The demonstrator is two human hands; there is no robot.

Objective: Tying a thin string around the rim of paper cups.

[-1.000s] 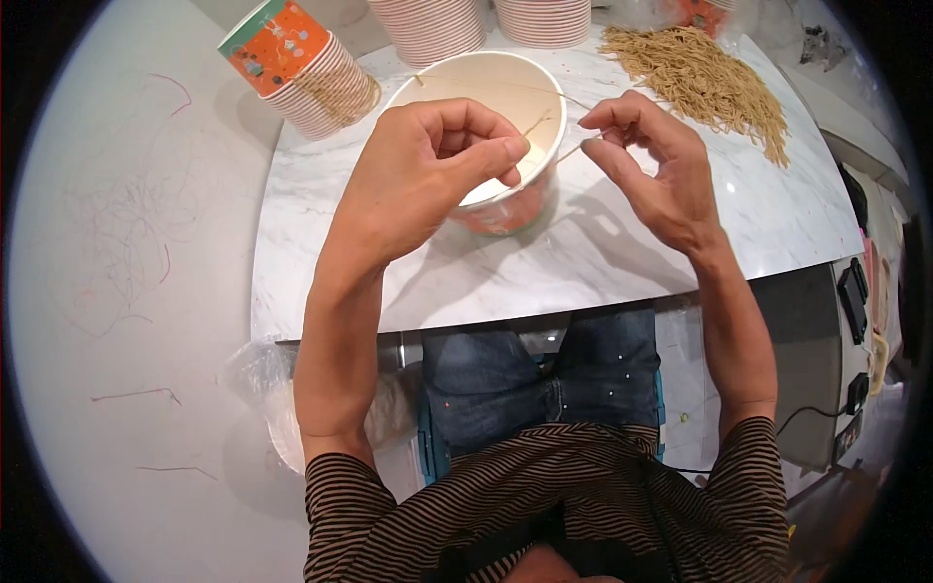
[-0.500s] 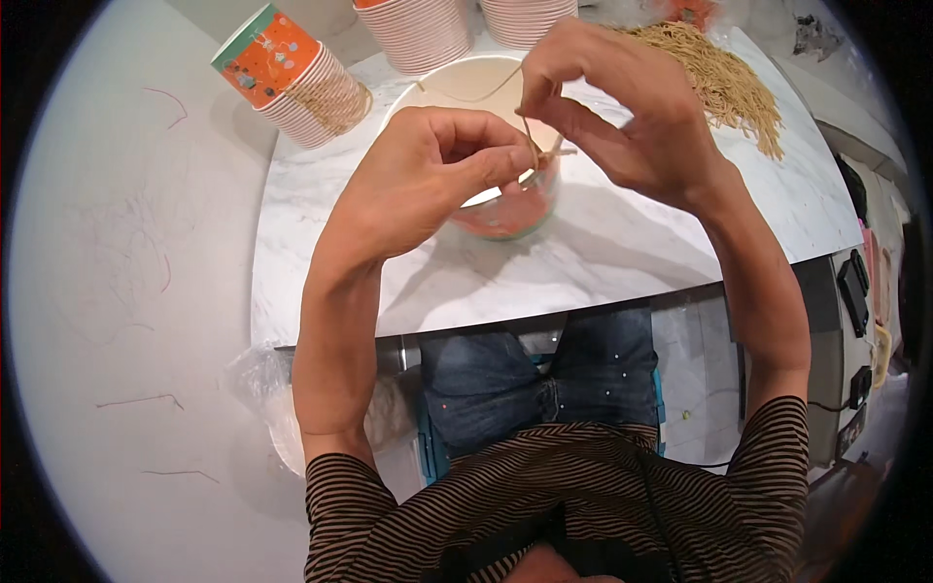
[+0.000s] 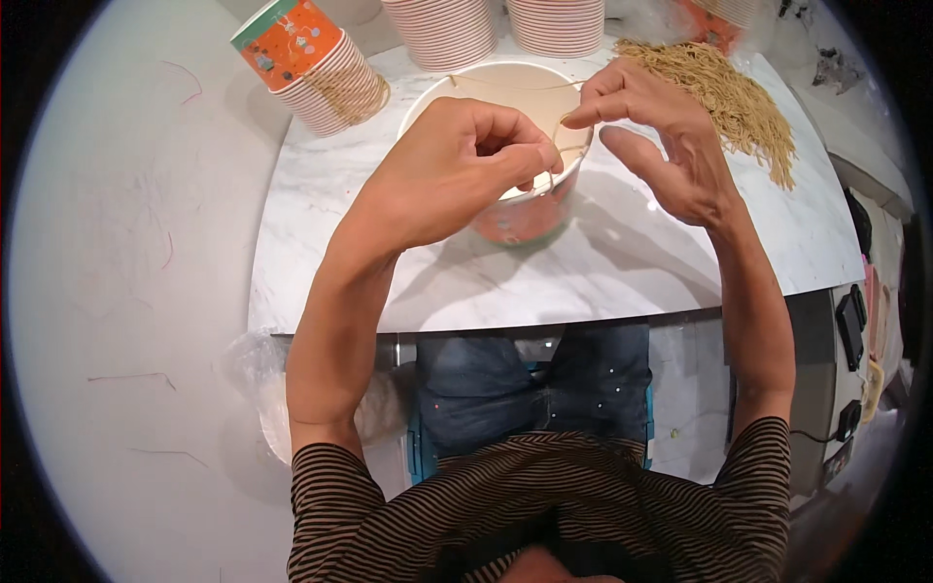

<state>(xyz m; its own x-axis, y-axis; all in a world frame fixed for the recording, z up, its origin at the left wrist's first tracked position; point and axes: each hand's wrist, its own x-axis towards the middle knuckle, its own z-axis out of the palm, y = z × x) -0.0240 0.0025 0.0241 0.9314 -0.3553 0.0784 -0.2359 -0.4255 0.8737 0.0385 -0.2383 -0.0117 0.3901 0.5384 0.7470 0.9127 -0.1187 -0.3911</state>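
Note:
A round paper bucket [image 3: 520, 227], cream inside and orange with a green band outside, stands on the table beneath both hands. Thin tan cord [image 3: 486, 85] stretches across its mouth from the far-left rim toward my right fingers. My left hand [image 3: 481, 165] is closed at the near rim, pinching a loop of this cord between thumb and fingertips. Just to its right, my right hand [image 3: 666, 141] has its thumb spread away from the fingers. The right index fingertip lies against the cord's loop, without a pinch on it. The cord's path behind the fingers is partly hidden.
A tilted stack of paper buckets [image 3: 326, 92] with cords on it leans at the left. Two more stacks [image 3: 442, 34] stand behind. A heap of tan cords [image 3: 724, 97] covers the back right of the marble-patterned table [image 3: 622, 282]. A plastic bag [image 3: 262, 379] hangs lower left.
My right thumb has parted from the fingers, ending their pinch on the cord. Both hands and the bucket now appear slightly farther right; my left hand keeps its pinch.

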